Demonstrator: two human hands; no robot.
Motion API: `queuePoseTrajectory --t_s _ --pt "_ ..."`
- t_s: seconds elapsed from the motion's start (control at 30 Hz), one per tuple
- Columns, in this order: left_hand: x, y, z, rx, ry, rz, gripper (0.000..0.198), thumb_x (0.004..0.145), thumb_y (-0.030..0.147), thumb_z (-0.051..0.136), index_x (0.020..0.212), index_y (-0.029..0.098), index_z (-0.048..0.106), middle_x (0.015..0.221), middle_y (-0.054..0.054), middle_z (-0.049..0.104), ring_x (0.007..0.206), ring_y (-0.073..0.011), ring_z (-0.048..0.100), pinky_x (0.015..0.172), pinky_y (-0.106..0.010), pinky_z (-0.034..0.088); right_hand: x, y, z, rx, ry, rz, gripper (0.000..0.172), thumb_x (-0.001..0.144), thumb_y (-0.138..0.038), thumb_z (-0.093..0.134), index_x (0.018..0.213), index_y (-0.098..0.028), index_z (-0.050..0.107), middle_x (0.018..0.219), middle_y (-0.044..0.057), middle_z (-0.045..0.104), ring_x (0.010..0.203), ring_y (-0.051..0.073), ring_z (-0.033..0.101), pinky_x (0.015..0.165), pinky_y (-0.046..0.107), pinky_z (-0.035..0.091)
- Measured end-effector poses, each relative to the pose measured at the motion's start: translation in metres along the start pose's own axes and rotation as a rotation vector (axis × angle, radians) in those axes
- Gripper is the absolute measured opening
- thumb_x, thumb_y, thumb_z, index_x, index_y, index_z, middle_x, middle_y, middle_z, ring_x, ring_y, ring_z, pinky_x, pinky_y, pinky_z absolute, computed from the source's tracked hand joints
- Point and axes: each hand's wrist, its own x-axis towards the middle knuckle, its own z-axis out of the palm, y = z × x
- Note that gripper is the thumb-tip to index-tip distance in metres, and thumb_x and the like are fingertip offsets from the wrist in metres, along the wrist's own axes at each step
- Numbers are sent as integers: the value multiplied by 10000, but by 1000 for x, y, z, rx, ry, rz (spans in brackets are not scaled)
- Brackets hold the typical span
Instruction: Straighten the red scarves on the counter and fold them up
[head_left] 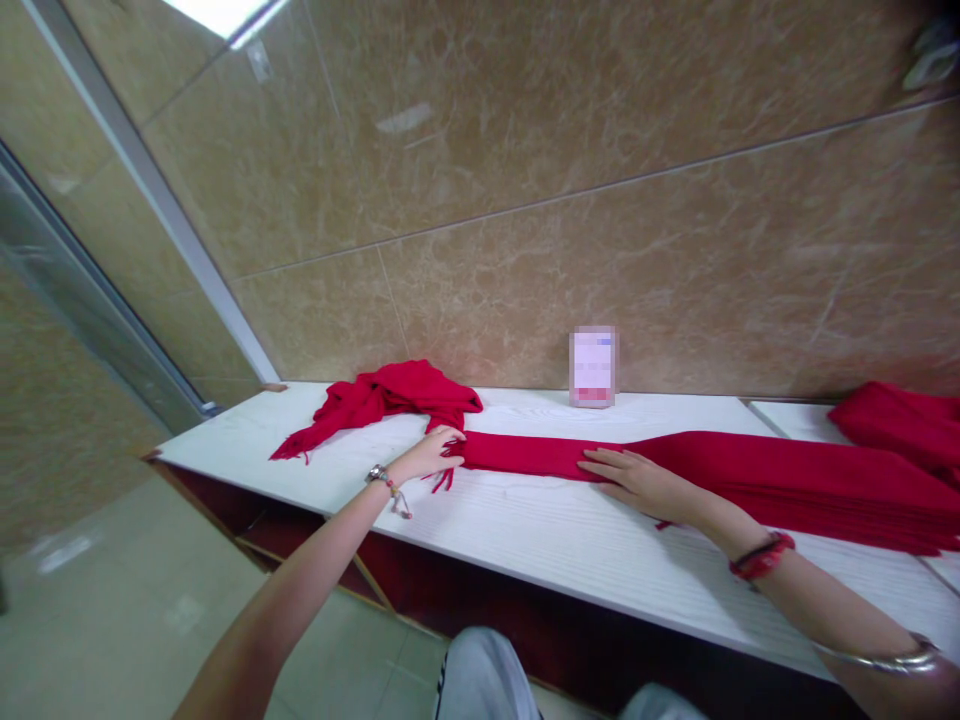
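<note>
A long red scarf lies folded into a narrow band along the white counter top. At its fringed left end is my left hand, closed with the fingertips on the edge and some tassels poking out below. My right hand rests flat on the band further right, fingers stretched out. Just beyond my left hand sits a crumpled red scarf, its fringe pointing left. To the right, a wider stack of folded red scarves runs along the counter; where it meets the narrow band is partly covered by my right hand.
Another bunched red cloth lies at the far right. A small blurred upright card or box stands against the brown tiled wall. The white counter has dark red open shelves below its front edge.
</note>
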Motion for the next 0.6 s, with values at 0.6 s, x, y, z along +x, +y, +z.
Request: queuePoseTrajectory --t_s 0.6 --pt "-25 -18 -42 446 -46 39 368 763 56 383 1048 164 589 1089 -78 572 1038 -184 492 955 -313 344 0 -2 -3 -23 -18 0 449 908 -408 294 1297 -252 455 1357 67 432 1221 248 417 1003 466 349"
